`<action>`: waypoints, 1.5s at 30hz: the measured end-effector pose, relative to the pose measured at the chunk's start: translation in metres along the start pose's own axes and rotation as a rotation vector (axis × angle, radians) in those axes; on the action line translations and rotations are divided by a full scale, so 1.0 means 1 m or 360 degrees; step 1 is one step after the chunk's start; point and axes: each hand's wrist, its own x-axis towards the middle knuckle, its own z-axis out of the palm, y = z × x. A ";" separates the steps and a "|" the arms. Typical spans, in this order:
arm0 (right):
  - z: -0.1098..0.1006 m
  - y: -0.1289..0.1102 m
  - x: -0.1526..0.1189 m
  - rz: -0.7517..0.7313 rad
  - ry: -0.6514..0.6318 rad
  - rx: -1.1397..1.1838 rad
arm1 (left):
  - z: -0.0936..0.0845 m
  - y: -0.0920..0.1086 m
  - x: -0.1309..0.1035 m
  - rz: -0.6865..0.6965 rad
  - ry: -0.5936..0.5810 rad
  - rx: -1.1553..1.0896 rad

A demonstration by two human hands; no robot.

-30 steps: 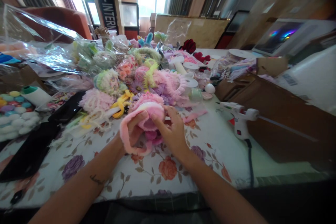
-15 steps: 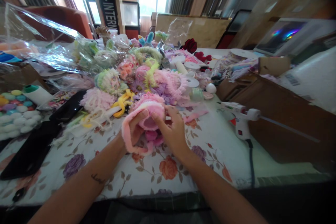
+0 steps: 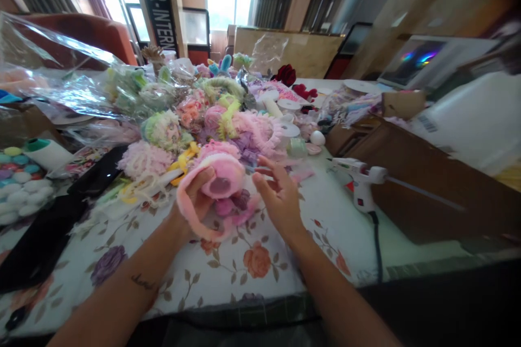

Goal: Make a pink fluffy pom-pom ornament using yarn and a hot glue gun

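My left hand point(image 3: 199, 195) is closed around a fluffy pink plush piece point(image 3: 228, 173) with a round mauve disc on its near face. A long strip of pink pipe cleaner point(image 3: 190, 216) loops down from the piece over my left hand. Just to the right, my right hand point(image 3: 279, 195) is off the piece, its fingers apart and curved, with nothing visible in them. Dark pink parts point(image 3: 225, 207) show beneath the plush piece; how they join it is unclear.
A white glue gun point(image 3: 362, 179) lies at right before a brown cardboard box point(image 3: 399, 179). Behind my hands is a heap of colourful yarn and trims point(image 3: 166, 130). Pom-poms point(image 3: 20, 190) and a black phone point(image 3: 97, 171) are at left, on the flowered tablecloth point(image 3: 228, 276).
My right hand has let go of the plush piece and moved right, its fingers spreading. The mauve disc is now uncovered. My left hand keeps its hold. The whole view has shifted slightly.
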 end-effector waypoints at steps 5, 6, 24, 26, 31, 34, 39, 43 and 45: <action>-0.078 0.026 -0.016 0.0221 0.0825 -0.0334 | 0.018 0.022 0.006 0.0004 0.0340 -0.0320; -0.095 0.033 -0.022 0.0232 0.1026 -0.0398 | 0.019 0.024 0.007 0.0011 0.0343 -0.0349; -0.035 0.011 0.013 -0.0340 -0.0635 -0.0696 | 0.019 0.073 0.007 0.0169 0.0628 -0.0590; -0.011 0.008 0.028 -0.0477 -0.0917 -0.0746 | 0.021 0.073 0.007 0.0115 0.0694 -0.0612; 0.046 0.011 0.058 -0.0628 -0.1201 -0.1188 | 0.020 0.072 0.007 0.0090 0.0733 -0.0669; 0.060 0.016 0.067 -0.0587 -0.1133 -0.1298 | 0.016 0.072 0.008 0.0136 0.0672 -0.0673; 0.035 0.007 0.086 -0.0362 -0.1185 -0.1382 | 0.011 0.071 0.008 0.0116 0.0647 -0.0633; -0.008 -0.009 0.114 -0.0154 -0.1408 -0.1280 | 0.010 0.067 0.010 0.0113 0.0655 -0.0655; -0.027 -0.009 0.127 -0.0036 -0.1495 -0.1238 | 0.009 0.065 0.011 0.0129 0.0616 -0.0681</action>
